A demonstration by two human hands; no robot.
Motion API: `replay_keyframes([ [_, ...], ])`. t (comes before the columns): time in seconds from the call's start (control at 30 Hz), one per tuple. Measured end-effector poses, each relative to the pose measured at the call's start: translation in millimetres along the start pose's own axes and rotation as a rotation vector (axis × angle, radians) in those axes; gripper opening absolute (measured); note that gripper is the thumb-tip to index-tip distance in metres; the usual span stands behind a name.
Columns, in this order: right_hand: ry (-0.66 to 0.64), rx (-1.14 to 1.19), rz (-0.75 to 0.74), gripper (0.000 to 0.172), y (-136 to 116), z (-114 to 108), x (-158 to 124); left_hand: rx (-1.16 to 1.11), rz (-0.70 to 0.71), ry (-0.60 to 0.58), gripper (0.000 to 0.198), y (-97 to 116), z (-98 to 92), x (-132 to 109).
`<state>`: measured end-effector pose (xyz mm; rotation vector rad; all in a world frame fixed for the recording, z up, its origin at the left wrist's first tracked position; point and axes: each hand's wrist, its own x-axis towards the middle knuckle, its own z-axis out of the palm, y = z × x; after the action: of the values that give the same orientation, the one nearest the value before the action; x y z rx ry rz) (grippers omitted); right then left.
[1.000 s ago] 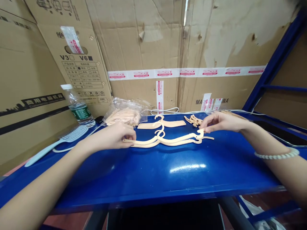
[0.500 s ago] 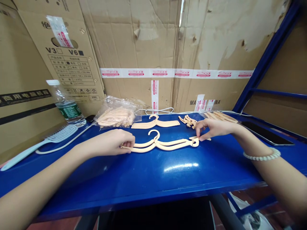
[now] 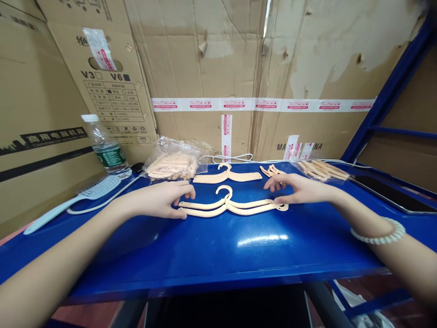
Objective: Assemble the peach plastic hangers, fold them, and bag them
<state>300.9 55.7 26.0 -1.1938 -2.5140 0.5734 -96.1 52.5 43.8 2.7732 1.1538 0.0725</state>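
Observation:
A small stack of peach plastic hangers (image 3: 235, 207) lies flat on the blue metal table (image 3: 218, 255), hooks pointing away from me. My left hand (image 3: 163, 198) rests at the stack's left end, thumb below and fingers above it, loosely spread. My right hand (image 3: 296, 189) rests at the right end with fingers stretched out and the thumb touching the hanger tip. Neither hand lifts the stack.
Behind lie a second hanger stack (image 3: 228, 176), a pile of small peach pieces (image 3: 272, 171), and two clear bags of parts (image 3: 172, 165) (image 3: 322, 169). A water bottle (image 3: 108, 152), a pale blue hairbrush (image 3: 73, 199), a white cable (image 3: 232, 158) and a dark flat device (image 3: 392, 193) are around. Cardboard boxes (image 3: 218, 68) wall the back.
Both hands were pinching the hanger ends and setting the stack down; now the stack lies flat and the fingers of both hands have spread apart.

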Motion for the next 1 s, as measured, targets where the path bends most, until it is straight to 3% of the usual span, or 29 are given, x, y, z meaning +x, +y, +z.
replay_keyframes([
  [0.23,-0.097,0.008,-0.136,0.037,-12,23,11,-0.020,0.036,-0.057,0.014,1,-0.8,4],
  [0.6,-0.092,0.022,-0.096,0.032,2,18,14,-0.076,0.107,-0.034,0.015,0,6.4,13],
  [1.0,-0.048,0.025,-0.127,0.033,6,23,17,-0.097,0.094,-0.023,0.019,-12,8.0,14],
])
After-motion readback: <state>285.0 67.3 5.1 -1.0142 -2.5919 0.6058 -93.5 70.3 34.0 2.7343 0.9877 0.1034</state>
